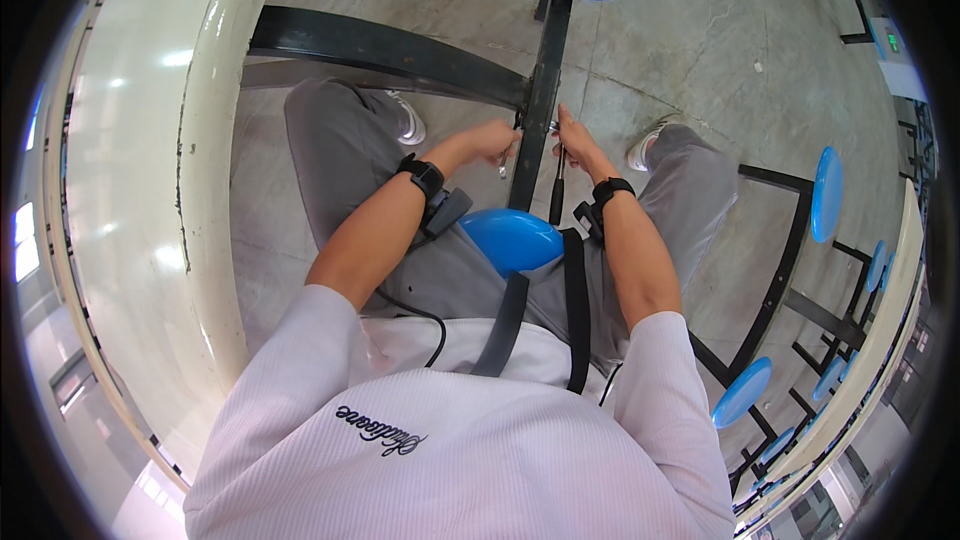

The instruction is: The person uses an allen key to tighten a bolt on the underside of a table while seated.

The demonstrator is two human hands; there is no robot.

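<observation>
Black straight metal beam (542, 90): left hand (490, 141) at nine o'clock grasps a short silver metal tool (503, 168), right hand (576, 143) at three a slim black-handled tool (557, 198) (apparently two-sided tooling, demanding steadiness next).

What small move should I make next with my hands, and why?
I'd probably ease the black-handled tool slightly with your right hand, to feel whether it's seated. It and the silver tool at your left hand sit on opposite sides of the beam, and your fingers hide whether either grips a fastener.
</observation>
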